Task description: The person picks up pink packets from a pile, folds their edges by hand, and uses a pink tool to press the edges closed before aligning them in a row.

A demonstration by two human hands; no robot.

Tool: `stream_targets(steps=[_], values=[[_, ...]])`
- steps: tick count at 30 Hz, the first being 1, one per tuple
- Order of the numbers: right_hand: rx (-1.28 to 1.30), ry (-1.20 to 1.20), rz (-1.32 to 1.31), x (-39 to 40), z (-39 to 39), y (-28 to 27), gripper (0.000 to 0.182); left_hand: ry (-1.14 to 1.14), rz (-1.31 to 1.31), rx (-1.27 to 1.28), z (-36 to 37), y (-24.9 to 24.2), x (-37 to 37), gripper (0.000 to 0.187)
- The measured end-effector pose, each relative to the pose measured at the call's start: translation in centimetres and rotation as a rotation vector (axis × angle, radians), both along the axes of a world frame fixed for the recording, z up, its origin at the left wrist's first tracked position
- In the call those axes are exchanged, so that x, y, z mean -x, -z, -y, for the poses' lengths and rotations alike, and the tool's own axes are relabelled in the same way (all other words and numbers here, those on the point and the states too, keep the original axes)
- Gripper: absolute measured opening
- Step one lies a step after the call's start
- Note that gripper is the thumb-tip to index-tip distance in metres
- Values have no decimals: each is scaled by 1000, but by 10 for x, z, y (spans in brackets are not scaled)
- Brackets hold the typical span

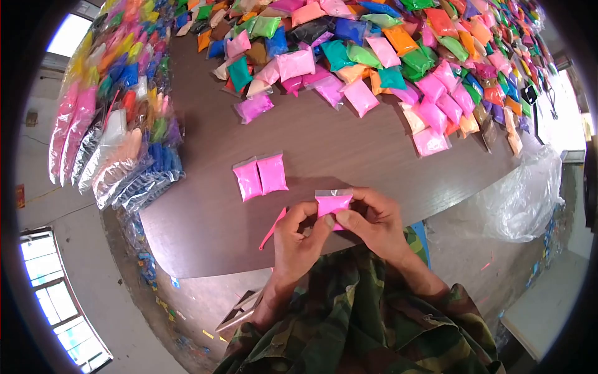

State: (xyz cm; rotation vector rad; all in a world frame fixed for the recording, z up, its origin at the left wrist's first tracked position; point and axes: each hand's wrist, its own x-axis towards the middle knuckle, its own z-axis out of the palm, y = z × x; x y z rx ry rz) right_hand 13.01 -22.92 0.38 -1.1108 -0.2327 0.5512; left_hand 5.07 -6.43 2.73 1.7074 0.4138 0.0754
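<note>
Both hands pinch a small clear packet of pink modelling clay (334, 202) over the table's near edge. My left hand (298, 240) grips its left side, thumb on the front face. On the other side, my right hand (375, 224) has its thumb pressed on the packet and its fingers behind the top corner. A thin pink plastic tool (273, 229) lies on the table just left of my left hand. Farther forward, two more pink packets, a left one (248, 181) and a right one (272, 173), lie side by side.
A large heap of small coloured packets (374, 56) covers the back of the brown table (205, 230). Long clear bags of coloured packets (118, 112) are stacked along the left edge. A crumpled clear plastic bag (523, 199) hangs at the right edge.
</note>
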Motion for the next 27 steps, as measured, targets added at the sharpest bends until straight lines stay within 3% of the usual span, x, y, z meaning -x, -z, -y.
stream_targets(steps=[6,9,15,21,27], values=[[34,-142,-129,-6,9,-2,42,-45,6,112,0,0,-1,26],[89,-61,-38,-3,5,5,41,-89,-20,251,4,-1,0,26],[13,17,-117,-4,-2,-6,34,-69,-51,236,3,2,4,23],[117,-138,-124,-9,5,-8,28,-97,0,194,6,3,3,14],[112,-86,-116,-8,3,-10,22,-49,8,218,1,5,2,23]])
